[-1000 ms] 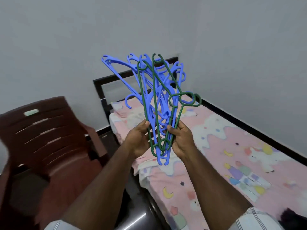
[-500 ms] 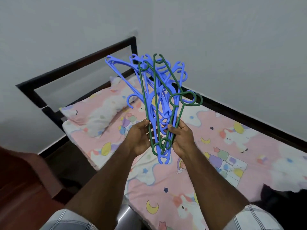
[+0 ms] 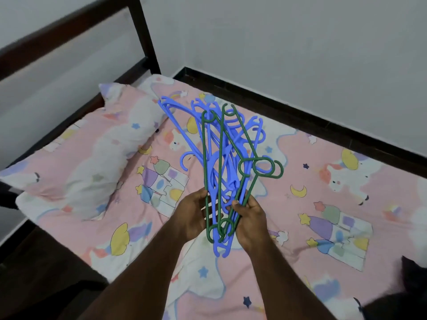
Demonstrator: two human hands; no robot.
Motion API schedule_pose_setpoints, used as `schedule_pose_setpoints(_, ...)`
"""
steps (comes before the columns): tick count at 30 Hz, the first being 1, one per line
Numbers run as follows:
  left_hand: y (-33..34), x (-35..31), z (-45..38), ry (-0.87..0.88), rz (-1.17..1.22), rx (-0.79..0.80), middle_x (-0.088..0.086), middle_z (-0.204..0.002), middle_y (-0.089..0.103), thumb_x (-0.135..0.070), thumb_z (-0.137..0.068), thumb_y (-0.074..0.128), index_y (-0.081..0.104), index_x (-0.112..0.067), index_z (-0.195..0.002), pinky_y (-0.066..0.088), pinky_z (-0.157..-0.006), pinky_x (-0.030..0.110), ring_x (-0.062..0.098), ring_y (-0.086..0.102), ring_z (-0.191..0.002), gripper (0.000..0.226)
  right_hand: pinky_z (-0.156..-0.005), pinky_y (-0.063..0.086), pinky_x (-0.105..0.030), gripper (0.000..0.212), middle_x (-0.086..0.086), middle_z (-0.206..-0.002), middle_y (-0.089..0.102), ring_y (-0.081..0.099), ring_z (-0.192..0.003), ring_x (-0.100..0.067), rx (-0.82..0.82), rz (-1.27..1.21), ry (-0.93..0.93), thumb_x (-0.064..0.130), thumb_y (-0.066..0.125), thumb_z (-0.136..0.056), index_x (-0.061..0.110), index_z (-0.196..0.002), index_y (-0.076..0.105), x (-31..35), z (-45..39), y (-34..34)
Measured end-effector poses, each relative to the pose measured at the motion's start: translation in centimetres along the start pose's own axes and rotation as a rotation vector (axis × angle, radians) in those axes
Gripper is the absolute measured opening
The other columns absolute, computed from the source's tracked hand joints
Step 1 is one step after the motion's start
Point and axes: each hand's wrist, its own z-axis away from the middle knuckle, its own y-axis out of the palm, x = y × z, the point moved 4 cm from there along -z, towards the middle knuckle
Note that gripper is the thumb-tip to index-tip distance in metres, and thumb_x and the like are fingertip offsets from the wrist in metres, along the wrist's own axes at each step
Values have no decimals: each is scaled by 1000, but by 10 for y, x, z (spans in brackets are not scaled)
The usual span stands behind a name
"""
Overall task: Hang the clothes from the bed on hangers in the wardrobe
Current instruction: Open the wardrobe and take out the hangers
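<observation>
A bundle of blue and green plastic hangers [image 3: 227, 158] stands up in front of me over the bed [image 3: 300, 204]. My left hand [image 3: 193, 215] grips the bundle's lower end from the left. My right hand [image 3: 250, 218] grips the same end from the right. The hooks fan out at the top and a green hanger juts to the right. Dark clothing [image 3: 413, 276] lies at the bed's lower right corner, mostly cut off by the frame. No wardrobe is in view.
The bed has a pink cartoon-print sheet and a matching pillow [image 3: 92, 153] at its head. A dark bed frame [image 3: 143, 35] rises behind the pillow. White walls close the far side and the right side. Dark floor [image 3: 46, 273] lies to the left.
My view has swung right and tilted down: the brown chair has left the frame and the bed fills it. Both hands keep the same grip on the hangers, now lower over the sheet.
</observation>
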Motion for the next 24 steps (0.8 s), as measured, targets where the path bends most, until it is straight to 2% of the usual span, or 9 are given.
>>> schedule_pose_setpoints(3,-16,7,-34,-60,-39,-18,12,-104,69,-23,-98,51,71,-7,-120,50,-100,55,31,66,-96,34,-96,49,-63,31,-29,-115,67,65,-99,-44,-42,-11,10,-12,52,-93,0,-118,65,-28,-29,-11)
schedule_pose_setpoints(7,-27,3,-68,-90,-87,-17,9,-107,70,-27,-99,51,72,-12,-117,53,-94,49,28,67,-93,32,-88,55,-54,29,-22,-111,71,69,-96,-40,-59,8,24,-7,53,-96,4,-118,66,-46,-62,-12)
schedule_pose_setpoints(9,-36,0,-86,-78,-235,-90,-1,-129,64,-35,-101,52,64,-24,-132,44,-104,47,26,60,-117,36,-83,55,-45,18,-7,-107,72,67,-93,-30,-101,175,37,16,67,-94,15,-112,68,-51,-77,-18)
schedule_pose_setpoints(11,-51,-6,-98,-57,-468,-230,-8,-155,41,-49,-99,54,35,-32,-153,26,-119,46,22,36,-143,60,-87,50,-36,51,8,-118,62,60,-106,-19,-200,512,104,47,83,-77,29,-119,61,-55,-81,-32)
schedule_pose_setpoints(12,-56,-8,-100,-42,-558,-274,-8,-161,30,-53,-98,53,25,-32,-157,21,-121,46,21,28,-148,69,-100,44,-34,75,6,-136,54,53,-125,-19,-240,696,143,48,82,-77,24,-140,50,-54,-79,-39)
schedule_pose_setpoints(14,-58,-9,-96,5,-655,-296,-5,-165,22,-53,-100,50,18,-29,-160,20,-121,42,20,24,-150,72,-117,25,-31,91,-2,-160,31,29,-148,-19,-268,958,116,38,74,-88,11,-157,22,-48,-72,-45)
schedule_pose_setpoints(17,-37,-6,-76,83,-722,-224,-4,-160,32,-43,-103,50,22,-23,-159,27,-110,29,18,32,-146,66,-121,16,-32,85,-8,-164,22,18,-152,-22,-256,1171,22,34,67,-94,9,-158,17,-39,-56,-41)
schedule_pose_setpoints(20,-11,-1,-57,172,-817,-135,-13,-131,47,-30,-105,49,37,-23,-151,30,-98,22,14,44,-136,48,-120,13,-32,82,-13,-163,22,15,-152,-26,-223,1294,-39,27,67,-93,7,-157,18,-32,-39,-31)
schedule_pose_setpoints(24,6,8,-39,212,-913,-90,-8,-151,43,-45,-99,53,32,-22,-156,30,-119,38,19,37,-144,65,-121,17,-40,81,-14,-164,17,11,-152,-30,-184,1530,-108,31,60,-94,9,-158,15,-18,-15,-26)
